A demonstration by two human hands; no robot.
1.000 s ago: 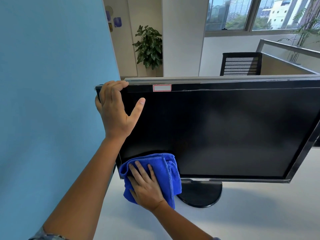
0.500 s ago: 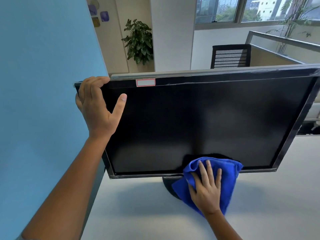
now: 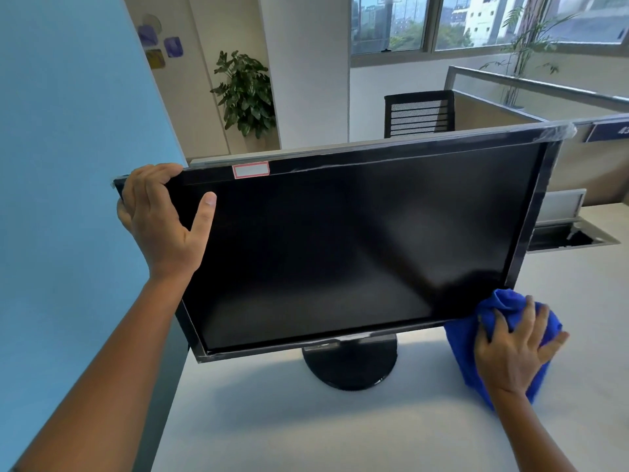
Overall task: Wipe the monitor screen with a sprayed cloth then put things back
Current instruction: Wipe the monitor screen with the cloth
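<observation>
Head view: black monitor (image 3: 340,247) stands on a white surface (image 3: 340,434) on a round black base (image 3: 350,366), screen dark and tilted, top left corner nearer the camera. Left hand (image 3: 163,219) clamps the monitor's top left corner, fingers curled over the top edge, thumb laid flat on the screen. Right hand (image 3: 514,352) presses a bunched blue cloth (image 3: 466,338) against the bottom right corner of the monitor, fingers spread over the cloth, cloth overlapping the lower bezel and hanging down past it toward the surface. White sticker with red border (image 3: 251,170) sits on the top bezel, just right of the left hand. Loose clear film shows along the top edge and top right corner. Blue partition wall (image 3: 68,165) runs along the left, close to the monitor's left edge. Behind: potted plant (image 3: 246,93), black mesh chair (image 3: 419,112), windows. Open cable hatch (image 3: 571,236) in the surface, right of the monitor.
</observation>
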